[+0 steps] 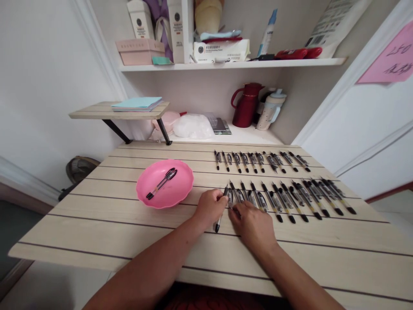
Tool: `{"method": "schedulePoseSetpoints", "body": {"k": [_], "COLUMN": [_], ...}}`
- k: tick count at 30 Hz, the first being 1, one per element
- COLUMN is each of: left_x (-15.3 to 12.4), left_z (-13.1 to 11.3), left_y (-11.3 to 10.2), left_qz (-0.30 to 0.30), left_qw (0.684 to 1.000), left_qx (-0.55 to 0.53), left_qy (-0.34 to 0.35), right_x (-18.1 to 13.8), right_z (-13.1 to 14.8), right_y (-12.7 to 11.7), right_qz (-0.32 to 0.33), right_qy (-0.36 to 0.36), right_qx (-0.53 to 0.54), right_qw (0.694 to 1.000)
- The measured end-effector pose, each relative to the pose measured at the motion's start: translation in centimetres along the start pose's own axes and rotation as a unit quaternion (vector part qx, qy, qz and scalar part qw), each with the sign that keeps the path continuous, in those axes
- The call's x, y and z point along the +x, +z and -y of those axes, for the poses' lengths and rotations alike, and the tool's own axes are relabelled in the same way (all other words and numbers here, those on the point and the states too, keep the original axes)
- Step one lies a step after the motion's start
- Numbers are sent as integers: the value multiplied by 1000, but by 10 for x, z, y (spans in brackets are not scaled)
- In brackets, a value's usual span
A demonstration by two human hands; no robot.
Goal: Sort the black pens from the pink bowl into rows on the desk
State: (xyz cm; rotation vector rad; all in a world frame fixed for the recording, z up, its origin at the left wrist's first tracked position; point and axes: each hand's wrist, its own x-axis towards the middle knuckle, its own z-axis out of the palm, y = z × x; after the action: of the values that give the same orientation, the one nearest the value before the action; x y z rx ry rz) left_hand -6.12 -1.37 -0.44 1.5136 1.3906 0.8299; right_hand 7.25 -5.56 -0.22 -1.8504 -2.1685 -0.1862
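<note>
A pink bowl (186, 189) with a wavy rim sits on the left part of the slatted worktop (106, 232); in it lie a few black and clear pens (161, 184), close together and slanting across the bottom, their exact number hard to tell; the left hand (211, 207) is just right of the bowl, its grip narrow, thumb and fingers pinching a single pen (218, 224), which stands out below the fingers with its black end toward the person; the right hand (254, 221) is close beside it, low over the worktop, fingers drawn in near the left end of the front row of pens (298, 202); I cannot tell whether its grip holds anything; this row runs on to the right, and a shorter back row of pens (260, 161) lies beyond it.

Behind the worktop stand a red jug (245, 107) and, beside it, a pale tumbler (267, 113) with a blue lid, the contents of both hidden; a whitish plastic bag (193, 126) lies further left, its contents unclear; on the shelf (258, 63) above are a pink box (140, 51), a white pack (221, 51) with printed lettering and a spray bottle (267, 36) with a blue top, leaning slightly.
</note>
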Motion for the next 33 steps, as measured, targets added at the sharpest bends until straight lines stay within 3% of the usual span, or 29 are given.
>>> {"method": "schedulePoseSetpoints", "body": {"k": [10,19,33], "left_x": [1,7,4], "left_z": [0,-4,-9], "left_y": [0,1,8], "left_qz": [-37,-77,-74], "left_qw": [993,964,965], "left_qx": [109,250,238], "left_qy": [34,53,81], "right_x": [4,-17,-28], "right_z": [-3,-12,-16], "right_y": [0,-13,-19], "right_qz": [-7,-18,-23], "right_qy": [11,-14,-8], "right_qx": [3,10,25], "right_qw": [1000,1000,999]}}
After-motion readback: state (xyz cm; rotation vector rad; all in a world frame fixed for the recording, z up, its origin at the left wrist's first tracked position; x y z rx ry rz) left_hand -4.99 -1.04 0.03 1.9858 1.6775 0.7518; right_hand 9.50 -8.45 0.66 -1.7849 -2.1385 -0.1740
